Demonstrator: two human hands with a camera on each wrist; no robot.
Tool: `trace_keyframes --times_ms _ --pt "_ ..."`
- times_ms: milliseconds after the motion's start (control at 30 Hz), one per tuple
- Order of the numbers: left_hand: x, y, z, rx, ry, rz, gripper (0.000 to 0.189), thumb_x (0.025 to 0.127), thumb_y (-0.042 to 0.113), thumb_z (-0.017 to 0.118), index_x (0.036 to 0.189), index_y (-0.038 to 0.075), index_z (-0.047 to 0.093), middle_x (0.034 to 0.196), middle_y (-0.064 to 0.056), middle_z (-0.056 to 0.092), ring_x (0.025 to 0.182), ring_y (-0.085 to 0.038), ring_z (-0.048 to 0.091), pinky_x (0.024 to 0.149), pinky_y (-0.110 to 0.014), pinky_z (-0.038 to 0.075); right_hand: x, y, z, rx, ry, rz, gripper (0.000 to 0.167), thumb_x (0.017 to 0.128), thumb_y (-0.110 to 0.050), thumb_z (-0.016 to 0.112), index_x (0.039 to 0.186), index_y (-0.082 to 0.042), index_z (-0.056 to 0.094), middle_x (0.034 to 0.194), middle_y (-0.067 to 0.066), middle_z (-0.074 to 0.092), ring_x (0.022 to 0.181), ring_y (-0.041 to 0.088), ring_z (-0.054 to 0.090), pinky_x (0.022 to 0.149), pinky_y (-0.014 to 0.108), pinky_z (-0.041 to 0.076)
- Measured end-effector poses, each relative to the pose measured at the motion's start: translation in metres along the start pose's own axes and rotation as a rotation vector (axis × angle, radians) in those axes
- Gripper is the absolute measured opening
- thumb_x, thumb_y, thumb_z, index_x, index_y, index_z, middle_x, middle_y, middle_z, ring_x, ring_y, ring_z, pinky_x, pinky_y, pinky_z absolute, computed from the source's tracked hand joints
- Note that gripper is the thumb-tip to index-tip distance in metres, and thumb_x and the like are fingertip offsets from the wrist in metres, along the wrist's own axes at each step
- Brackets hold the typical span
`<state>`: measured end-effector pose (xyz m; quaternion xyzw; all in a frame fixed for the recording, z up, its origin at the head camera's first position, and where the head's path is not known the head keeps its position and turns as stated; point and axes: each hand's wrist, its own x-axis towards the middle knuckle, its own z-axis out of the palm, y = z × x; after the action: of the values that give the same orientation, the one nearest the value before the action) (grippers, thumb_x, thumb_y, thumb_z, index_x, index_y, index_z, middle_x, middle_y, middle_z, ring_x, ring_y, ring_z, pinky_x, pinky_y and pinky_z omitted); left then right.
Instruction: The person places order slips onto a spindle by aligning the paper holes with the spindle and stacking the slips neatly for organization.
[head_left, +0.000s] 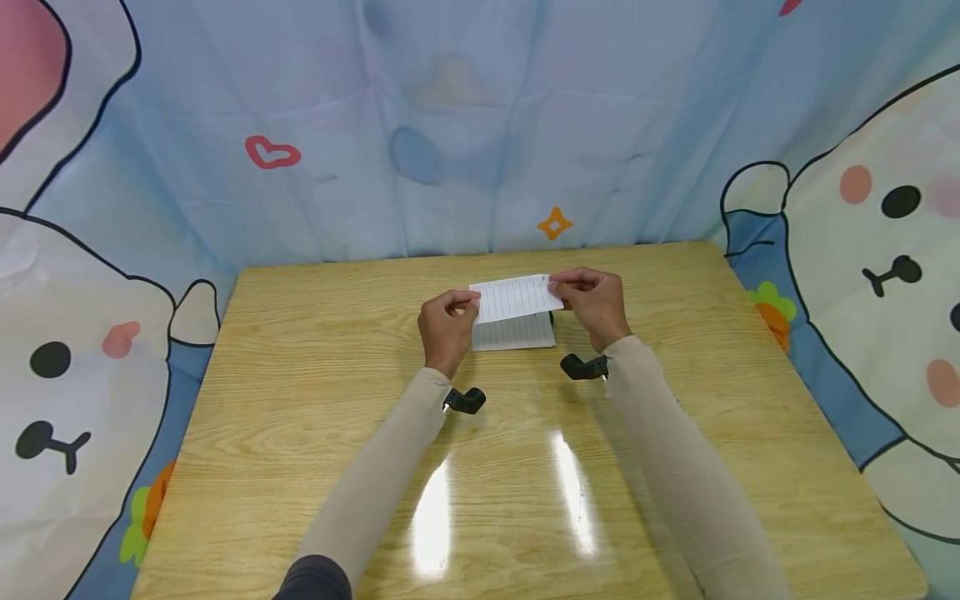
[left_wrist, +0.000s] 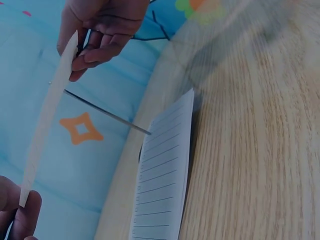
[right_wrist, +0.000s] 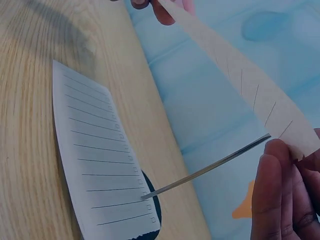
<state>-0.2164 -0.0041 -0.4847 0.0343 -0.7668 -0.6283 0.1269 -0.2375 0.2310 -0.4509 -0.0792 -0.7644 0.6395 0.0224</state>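
Held up between both hands is a lined white paper sheet (head_left: 513, 298). At its left end the left hand (head_left: 447, 329) pinches it between thumb and fingers. The right hand (head_left: 592, 302) pinches the opposite end. Below and nearer the body, a lined notepad (head_left: 513, 333) lies on the table; the sheet overlaps its far part in the head view. A thin metal strip (right_wrist: 205, 170) slants up from the pad's checkbox edge towards the sheet near the right fingers. Under that edge shows a dark rounded piece (right_wrist: 156, 215), mostly hidden by the pad.
The pad rests towards the far side of a wood-grain table (head_left: 337, 333). Behind the far edge hangs a light blue cartoon curtain (head_left: 465, 125), which also runs along both sides. Each wrist carries a small black camera mount (head_left: 467, 401).
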Motion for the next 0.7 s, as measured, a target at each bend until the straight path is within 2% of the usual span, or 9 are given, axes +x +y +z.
trace_keyframes --times_ms 200,433,600,700 --pt "-0.001 -0.004 0.001 0.028 0.003 -0.016 0.012 0.094 0.009 0.074 0.099 0.012 0.085 0.091 -0.007 0.079 0.072 -0.010 0.052 0.069 -0.024 0.041 -0.002 0.009 0.000 0.008 -0.011 -0.017 0.023 0.096 -0.012 0.080 0.116 -0.002 0.079 0.100 -0.003 0.077 0.087 0.011 0.074 0.079 0.026 0.063" --pt "-0.001 -0.008 0.002 0.041 0.000 -0.029 0.012 0.094 0.009 0.075 0.099 0.013 0.085 0.091 -0.007 0.079 0.072 -0.011 0.052 0.069 -0.023 0.040 0.000 0.015 0.003 -0.018 0.022 0.007 0.019 0.096 -0.012 0.080 0.114 -0.006 0.080 0.102 -0.003 0.077 0.091 0.015 0.075 0.088 0.038 0.064" --pt "-0.001 -0.010 0.003 0.055 -0.010 -0.040 0.013 0.094 0.009 0.074 0.100 0.012 0.085 0.092 -0.008 0.079 0.072 -0.012 0.051 0.069 -0.024 0.040 -0.001 0.017 0.004 -0.014 0.025 0.030 0.021 0.096 -0.012 0.080 0.115 -0.005 0.080 0.103 -0.002 0.077 0.093 0.017 0.075 0.085 0.033 0.064" --pt "-0.001 -0.013 0.003 0.065 -0.011 -0.040 0.012 0.094 0.009 0.075 0.100 0.012 0.085 0.092 -0.008 0.079 0.071 -0.012 0.051 0.068 -0.024 0.040 -0.002 0.019 0.005 -0.011 0.017 0.036 0.022 0.096 -0.013 0.080 0.116 -0.004 0.079 0.104 0.000 0.077 0.093 0.016 0.074 0.087 0.035 0.064"
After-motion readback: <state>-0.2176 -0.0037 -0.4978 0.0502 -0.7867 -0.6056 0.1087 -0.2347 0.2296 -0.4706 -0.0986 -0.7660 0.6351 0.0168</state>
